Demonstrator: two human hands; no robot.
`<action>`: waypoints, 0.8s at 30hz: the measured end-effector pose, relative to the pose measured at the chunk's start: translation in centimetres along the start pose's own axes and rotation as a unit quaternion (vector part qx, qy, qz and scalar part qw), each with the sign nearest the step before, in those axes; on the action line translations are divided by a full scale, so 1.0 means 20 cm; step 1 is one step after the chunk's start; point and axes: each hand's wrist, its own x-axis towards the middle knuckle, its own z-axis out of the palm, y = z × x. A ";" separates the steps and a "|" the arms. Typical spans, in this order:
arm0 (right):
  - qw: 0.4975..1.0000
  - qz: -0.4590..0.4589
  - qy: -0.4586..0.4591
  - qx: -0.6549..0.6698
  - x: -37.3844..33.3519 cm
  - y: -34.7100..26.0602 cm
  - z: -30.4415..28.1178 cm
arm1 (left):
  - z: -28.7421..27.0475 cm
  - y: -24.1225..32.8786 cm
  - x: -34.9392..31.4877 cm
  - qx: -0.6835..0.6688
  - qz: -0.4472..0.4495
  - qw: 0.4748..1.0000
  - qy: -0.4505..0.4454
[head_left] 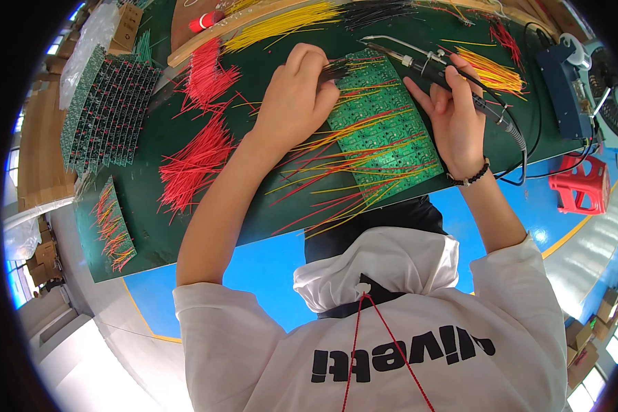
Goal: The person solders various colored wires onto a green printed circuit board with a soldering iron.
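My left hand (292,99) pinches a small bunch of black wires (335,71) at the upper left edge of a green circuit board panel (391,99). In my right hand (459,120) is a soldering iron (487,110) with a thin curved metal feed tube (398,40) along it. Its tip points left, over the top of the panel and close to the black wires; whether it touches cannot be made out. Rows of red and yellow wires (353,159) stick out from the panel, their loose ends trailing left over the green table.
Loose red wires (196,161) lie left of my left arm, yellow wires (288,24) and black wires (374,12) at the back. Stacked boards (110,110) stand far left. A blue soldering station (563,89), a fan (611,89) and a red stool (580,184) are right.
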 end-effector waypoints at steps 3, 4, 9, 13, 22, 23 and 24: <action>1.000 -0.012 0.015 0.001 0.01 -0.01 -0.01 | 0.00 -0.04 0.01 -0.015 0.018 0.999 0.047; 1.000 -0.019 0.022 -0.001 0.01 -0.02 -0.02 | 0.00 -0.05 0.02 -0.028 0.008 0.997 0.073; 0.999 -0.032 0.019 -0.025 0.04 -0.06 -0.06 | -0.08 -0.07 0.07 -0.090 -0.065 0.976 0.189; 0.998 -0.033 0.020 -0.053 0.09 -0.08 -0.09 | -0.14 -0.16 0.09 -0.297 -0.105 0.908 0.275; 0.995 0.004 -0.009 -0.095 0.15 -0.09 -0.10 | -0.16 -0.03 0.08 -0.384 -0.129 0.895 0.186; 0.995 0.005 -0.011 -0.096 0.15 -0.10 -0.11 | -0.17 -0.02 0.08 -0.387 -0.120 0.899 0.169; 0.995 0.008 -0.012 -0.103 0.15 -0.10 -0.11 | -0.18 -0.01 0.07 -0.386 -0.121 0.898 0.171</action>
